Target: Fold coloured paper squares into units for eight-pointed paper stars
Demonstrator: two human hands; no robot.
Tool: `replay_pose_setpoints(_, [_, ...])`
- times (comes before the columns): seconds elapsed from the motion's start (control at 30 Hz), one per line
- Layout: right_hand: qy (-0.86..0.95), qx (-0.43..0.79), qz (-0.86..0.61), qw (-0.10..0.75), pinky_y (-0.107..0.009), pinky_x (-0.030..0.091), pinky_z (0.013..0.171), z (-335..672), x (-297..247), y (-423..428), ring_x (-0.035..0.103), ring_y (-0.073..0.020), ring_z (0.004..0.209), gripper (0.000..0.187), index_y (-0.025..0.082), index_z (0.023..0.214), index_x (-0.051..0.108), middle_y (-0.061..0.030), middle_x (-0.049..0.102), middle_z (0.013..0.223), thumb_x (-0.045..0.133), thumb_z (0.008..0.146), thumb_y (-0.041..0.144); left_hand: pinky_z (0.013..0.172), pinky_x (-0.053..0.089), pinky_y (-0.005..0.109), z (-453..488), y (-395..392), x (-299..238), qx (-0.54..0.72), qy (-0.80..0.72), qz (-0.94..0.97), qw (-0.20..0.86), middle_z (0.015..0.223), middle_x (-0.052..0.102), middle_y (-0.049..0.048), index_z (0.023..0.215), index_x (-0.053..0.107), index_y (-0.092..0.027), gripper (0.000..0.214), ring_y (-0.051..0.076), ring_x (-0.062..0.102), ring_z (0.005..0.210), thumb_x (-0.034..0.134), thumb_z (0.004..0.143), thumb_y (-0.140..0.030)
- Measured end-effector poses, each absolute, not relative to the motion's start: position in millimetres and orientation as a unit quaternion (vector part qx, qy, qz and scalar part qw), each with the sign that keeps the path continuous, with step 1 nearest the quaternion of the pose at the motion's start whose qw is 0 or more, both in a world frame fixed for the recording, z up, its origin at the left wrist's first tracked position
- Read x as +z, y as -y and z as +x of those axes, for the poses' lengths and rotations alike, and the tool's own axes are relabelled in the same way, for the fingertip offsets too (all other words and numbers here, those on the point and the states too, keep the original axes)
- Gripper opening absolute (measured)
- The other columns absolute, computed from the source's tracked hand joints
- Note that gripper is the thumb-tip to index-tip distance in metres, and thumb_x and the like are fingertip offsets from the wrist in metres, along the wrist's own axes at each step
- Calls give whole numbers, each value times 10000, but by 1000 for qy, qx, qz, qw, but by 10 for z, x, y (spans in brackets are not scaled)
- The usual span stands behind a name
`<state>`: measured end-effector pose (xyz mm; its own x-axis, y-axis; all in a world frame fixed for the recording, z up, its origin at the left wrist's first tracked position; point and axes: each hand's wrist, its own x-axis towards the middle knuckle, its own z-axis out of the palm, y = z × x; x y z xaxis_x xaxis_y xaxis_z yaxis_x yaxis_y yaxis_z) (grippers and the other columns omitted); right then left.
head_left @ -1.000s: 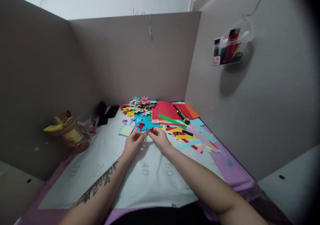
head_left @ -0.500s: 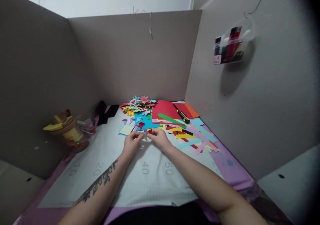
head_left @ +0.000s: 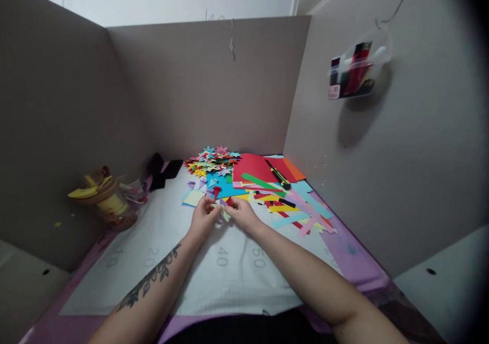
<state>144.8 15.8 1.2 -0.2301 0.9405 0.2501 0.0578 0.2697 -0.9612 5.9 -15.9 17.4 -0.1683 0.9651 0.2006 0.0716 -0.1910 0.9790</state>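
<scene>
Since the earlier frames our hands have barely shifted, only drawing a touch closer. Our left hand [head_left: 204,217] and right hand [head_left: 241,214] both pinch the small pale paper piece [head_left: 224,213] at their fingertips, over the far part of the cutting mat [head_left: 214,278]. Fingers cover most of the piece, so we cannot make out its shape.

At 12 o'clock lies the pile of paper stars [head_left: 212,161]. At 1 o'clock a utility knife [head_left: 279,176] rests on the red sheet [head_left: 250,168]. Paper strips [head_left: 301,212] spill past the mat's right edge at 2 o'clock. A blurred jar [head_left: 107,204] stands at 9 o'clock. The mat's white face shows toward 6 o'clock, and partition walls [head_left: 198,84] close three sides.
</scene>
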Motion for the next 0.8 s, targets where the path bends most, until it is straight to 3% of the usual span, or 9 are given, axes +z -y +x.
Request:
replay_pose_setpoints(0.27, [627, 474, -389, 481, -212, 211, 462, 1473, 43, -143, 267, -79, 503, 307, 201, 531, 322, 69, 279, 520, 553, 686, 330, 467, 391, 188, 27, 141, 169, 582, -502, 497, 402, 537, 523, -68, 797, 490, -186, 278, 88, 505, 462, 688, 648, -311])
replay_pose_setpoints(0.63, [626, 469, -404, 473, -214, 185, 462, 1490, 36, -146, 243, -74, 495, 354, 199, 519, 315, 74, 256, 510, 593, 676, 354, 481, 387, 191, 45, 156, 195, 580, -515, 492, 395, 553, 547, -50, 744, 521, -172, 231, 93, 508, 492, 682, 646, -305])
replay_pose_setpoints(0.8, [628, 481, -404, 460, -201, 219, 444, 1474, 39, -138, 289, -72, 478, 304, 189, 520, 385, 71, 330, 488, 606, 658, 346, 490, 394, 196, 37, 152, 189, 580, -520, 493, 387, 563, 551, -50, 754, 525, -175, 250, 98, 518, 498, 686, 649, -334])
